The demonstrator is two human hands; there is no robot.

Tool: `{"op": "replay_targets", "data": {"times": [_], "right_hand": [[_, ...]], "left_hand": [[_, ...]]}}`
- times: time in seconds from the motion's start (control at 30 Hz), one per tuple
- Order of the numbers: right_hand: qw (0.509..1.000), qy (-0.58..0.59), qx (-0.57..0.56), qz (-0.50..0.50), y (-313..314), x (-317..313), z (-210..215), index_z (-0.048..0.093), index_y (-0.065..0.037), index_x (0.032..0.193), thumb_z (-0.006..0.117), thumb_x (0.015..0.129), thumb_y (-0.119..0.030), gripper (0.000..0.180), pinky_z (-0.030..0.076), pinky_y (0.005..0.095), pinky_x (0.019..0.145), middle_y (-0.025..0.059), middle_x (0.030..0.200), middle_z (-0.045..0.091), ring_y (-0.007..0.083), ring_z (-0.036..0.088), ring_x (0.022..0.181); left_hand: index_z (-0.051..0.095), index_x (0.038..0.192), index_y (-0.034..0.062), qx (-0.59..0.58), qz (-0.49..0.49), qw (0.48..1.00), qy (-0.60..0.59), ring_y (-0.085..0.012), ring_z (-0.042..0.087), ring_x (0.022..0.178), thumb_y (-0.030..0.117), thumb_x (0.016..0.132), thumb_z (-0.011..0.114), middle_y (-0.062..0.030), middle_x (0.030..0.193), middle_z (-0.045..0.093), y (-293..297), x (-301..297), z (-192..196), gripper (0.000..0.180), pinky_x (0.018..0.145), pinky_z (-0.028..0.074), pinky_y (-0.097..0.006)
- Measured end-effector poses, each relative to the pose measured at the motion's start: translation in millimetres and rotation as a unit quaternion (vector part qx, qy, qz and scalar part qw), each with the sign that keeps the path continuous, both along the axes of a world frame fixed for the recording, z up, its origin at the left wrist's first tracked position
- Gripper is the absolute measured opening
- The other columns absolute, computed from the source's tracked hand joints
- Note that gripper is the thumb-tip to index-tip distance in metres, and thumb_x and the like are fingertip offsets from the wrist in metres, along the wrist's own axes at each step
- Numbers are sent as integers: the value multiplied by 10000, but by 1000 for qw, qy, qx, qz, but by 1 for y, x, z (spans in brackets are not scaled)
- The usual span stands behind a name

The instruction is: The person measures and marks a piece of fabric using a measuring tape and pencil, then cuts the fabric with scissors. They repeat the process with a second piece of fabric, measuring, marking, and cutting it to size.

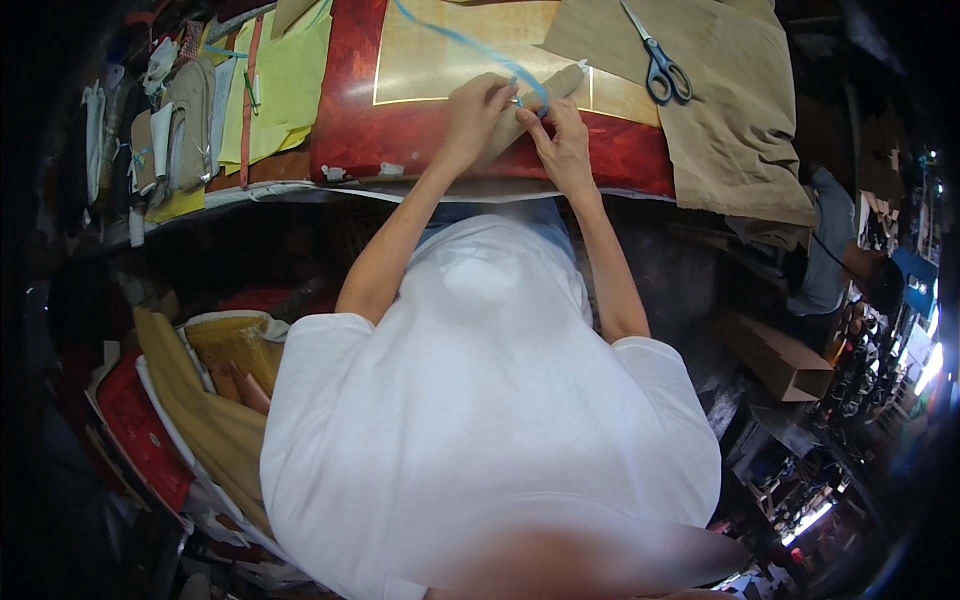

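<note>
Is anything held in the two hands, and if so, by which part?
The left hand and right hand seem to pinch the lower part of the blue strip, at the brown roll; the exact grip points are too small to tell.

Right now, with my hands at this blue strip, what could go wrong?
The blue strip might slip, since the left hand and right hand work it with just their fingertips. The tan roll beneath could shift or loosen. The scissors lie on the loose tan cloth, so a tug on it may drag them along.
</note>
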State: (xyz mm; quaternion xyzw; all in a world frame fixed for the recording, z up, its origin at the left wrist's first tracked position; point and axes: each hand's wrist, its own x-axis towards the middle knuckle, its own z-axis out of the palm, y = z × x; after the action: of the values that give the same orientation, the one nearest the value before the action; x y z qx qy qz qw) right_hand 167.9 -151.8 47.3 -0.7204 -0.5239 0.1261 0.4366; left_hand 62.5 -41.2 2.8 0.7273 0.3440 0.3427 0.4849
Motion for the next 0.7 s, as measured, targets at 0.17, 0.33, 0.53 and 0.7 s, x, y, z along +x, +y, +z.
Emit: {"op": "replay_targets", "data": {"times": [0.17,0.33,0.53,0.7], "right_hand": [[988,155,-3,-4,-4,3,-7,653,-4,990,630,926,-107,124,514,302,762,112,910,681,190,663,848],[973,227,-29,3,1,15,-7,663,17,1060,634,939,-116,182,510,256,775,59,878,706,110,651,832],[983,174,-54,15,-3,22,-8,652,14,1106,651,920,-93,214,515,243,774,68,889,703,100,647,841],[990,134,22,-24,-5,11,-9,616,10,1029,689,877,-44,178,545,269,778,90,923,702,150,681,845]], "left_hand": [[688,988,22,106,-41,993,19,-230,678,784,48,852,661,-98,946,710,-9,-24,9,141,668,523,-291],[660,1050,60,481,-57,875,7,-265,656,882,20,764,665,-72,1050,666,-1,-26,26,289,709,536,-327],[614,1048,28,6,-159,984,83,-140,639,857,62,907,636,-73,990,667,7,-7,18,147,774,541,-285],[654,1040,2,-88,-123,987,-58,-184,651,861,119,929,634,-88,965,676,-2,-4,10,162,774,532,-290]]}}
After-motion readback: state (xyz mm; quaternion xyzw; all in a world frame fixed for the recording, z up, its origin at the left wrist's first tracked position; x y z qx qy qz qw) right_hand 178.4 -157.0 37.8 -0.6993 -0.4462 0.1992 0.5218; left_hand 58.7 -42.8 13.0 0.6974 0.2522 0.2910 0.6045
